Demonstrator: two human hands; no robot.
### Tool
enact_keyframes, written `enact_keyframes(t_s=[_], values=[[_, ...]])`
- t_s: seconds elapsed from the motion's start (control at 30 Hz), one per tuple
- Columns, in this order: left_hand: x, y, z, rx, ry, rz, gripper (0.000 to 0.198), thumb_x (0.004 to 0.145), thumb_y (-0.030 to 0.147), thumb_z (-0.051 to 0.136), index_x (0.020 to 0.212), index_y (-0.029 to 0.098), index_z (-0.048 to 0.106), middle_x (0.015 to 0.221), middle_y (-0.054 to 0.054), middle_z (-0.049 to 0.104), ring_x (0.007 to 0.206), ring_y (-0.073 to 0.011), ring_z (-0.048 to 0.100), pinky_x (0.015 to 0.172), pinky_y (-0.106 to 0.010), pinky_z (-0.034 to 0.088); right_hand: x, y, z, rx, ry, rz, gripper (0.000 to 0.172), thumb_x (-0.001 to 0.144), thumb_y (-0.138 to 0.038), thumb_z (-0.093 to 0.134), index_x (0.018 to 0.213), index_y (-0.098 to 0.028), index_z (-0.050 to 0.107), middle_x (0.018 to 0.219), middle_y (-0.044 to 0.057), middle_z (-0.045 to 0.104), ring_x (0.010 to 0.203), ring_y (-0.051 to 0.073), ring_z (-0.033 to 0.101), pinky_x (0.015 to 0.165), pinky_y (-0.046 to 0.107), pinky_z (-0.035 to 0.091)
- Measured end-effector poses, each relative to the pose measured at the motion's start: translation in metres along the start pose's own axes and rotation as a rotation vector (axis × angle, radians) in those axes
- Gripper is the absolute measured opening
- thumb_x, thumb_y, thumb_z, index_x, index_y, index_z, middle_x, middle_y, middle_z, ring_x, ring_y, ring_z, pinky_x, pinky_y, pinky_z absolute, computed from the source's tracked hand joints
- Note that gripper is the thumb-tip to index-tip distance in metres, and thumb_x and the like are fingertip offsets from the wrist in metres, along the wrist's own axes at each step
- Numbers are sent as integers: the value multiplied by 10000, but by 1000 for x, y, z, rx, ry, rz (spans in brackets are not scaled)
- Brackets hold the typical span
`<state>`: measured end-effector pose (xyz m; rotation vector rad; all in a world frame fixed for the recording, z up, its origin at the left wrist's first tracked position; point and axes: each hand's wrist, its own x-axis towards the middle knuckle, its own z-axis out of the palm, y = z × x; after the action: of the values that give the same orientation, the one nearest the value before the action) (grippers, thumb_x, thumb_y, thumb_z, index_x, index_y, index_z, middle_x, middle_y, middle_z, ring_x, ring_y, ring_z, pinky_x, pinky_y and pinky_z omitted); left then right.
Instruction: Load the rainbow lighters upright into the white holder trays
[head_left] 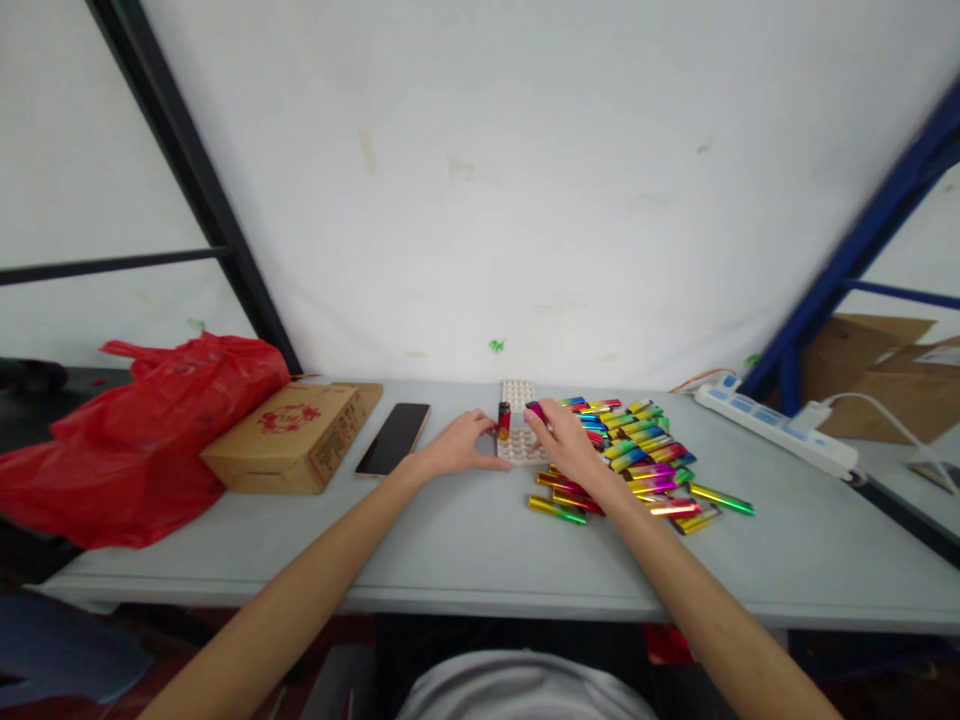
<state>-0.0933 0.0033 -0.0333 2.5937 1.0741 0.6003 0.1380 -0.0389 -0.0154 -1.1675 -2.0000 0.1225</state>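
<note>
A pale tray with rows of holes (517, 392) lies on the table in front of me. On its left side a red-and-yellow lighter with a dark top (504, 421) stands upright. My left hand (466, 443) is open at the tray's left edge, thumb and fingers apart, fingertips close to that lighter. My right hand (564, 436) is closed over the tray's right side, its fingers on a purple lighter (534, 410) whose lower part is hidden. Right beside it, partly under my forearm, lies a pile of shiny multicoloured lighters (637, 440).
A dark phone (394, 440) lies left of my hands. Farther left are a cardboard box (281, 440) and a red plastic bag (150, 430). A white power strip (776, 428) with a plugged-in charger is at the right. The wall (480, 220) rises behind the table (465, 550).
</note>
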Motion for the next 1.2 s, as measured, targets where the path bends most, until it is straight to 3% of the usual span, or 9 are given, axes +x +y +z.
enact_keyframes(t_s=[0.1, 0.27, 0.53, 0.7, 0.83, 1.0, 1.2], values=[[0, 0, 0, -3, -2, -5, 726, 714, 746, 735, 1132, 155, 678, 1101, -119, 648, 1037, -304, 607, 928, -392, 484, 1, -1, 2, -56, -27, -38, 403, 1058, -487, 401, 822, -205, 568, 814, 52, 645, 765, 189, 578, 712, 278, 388], [2, -4, 2, -8, -5, 3, 729, 704, 727, 753, 1145, 151, 685, 1101, -122, 650, 1033, -306, 604, 927, -402, 484, 2, -1, 4, -69, -121, 18, 452, 1046, -504, 448, 743, -196, 579, 659, 15, 638, 601, 152, 539, 624, 262, 337], [3, -5, 3, 2, -10, 10, 695, 710, 715, 757, 1126, 164, 689, 1093, -116, 647, 1032, -301, 600, 905, -390, 489, 3, -4, 16, -190, -268, 44, 347, 1070, -384, 448, 922, -153, 659, 864, 85, 734, 786, 192, 648, 705, 272, 399], [2, -5, 3, 10, -8, 22, 685, 711, 725, 746, 1108, 170, 688, 1084, -112, 648, 1025, -296, 596, 902, -385, 489, 4, -12, 21, -443, -291, -42, 399, 1071, -440, 409, 1072, -131, 661, 1050, 147, 723, 1020, 253, 656, 914, 349, 417], [2, -3, 1, 23, 2, 8, 623, 712, 721, 739, 1019, 180, 698, 1064, -109, 658, 1009, -296, 602, 888, -382, 494, 3, -14, 21, -530, -305, -78, 431, 1050, -502, 421, 1097, -155, 673, 1051, 145, 706, 1042, 272, 652, 950, 396, 406], [1, 2, -3, 3, -2, -6, 650, 697, 725, 745, 1037, 174, 694, 1073, -120, 662, 1019, -309, 611, 906, -399, 499, 0, 3, 1, -444, -238, -67, 414, 1050, -503, 431, 1010, -181, 689, 961, 104, 710, 967, 239, 655, 930, 368, 409], [1, 6, -6, -3, -10, -22, 681, 689, 733, 745, 1069, 170, 686, 1096, -122, 670, 1042, -311, 613, 926, -397, 494, -5, 57, -50, -406, -183, 53, 296, 1045, -362, 496, 1005, -165, 713, 986, 106, 723, 893, 208, 656, 844, 309, 454]])
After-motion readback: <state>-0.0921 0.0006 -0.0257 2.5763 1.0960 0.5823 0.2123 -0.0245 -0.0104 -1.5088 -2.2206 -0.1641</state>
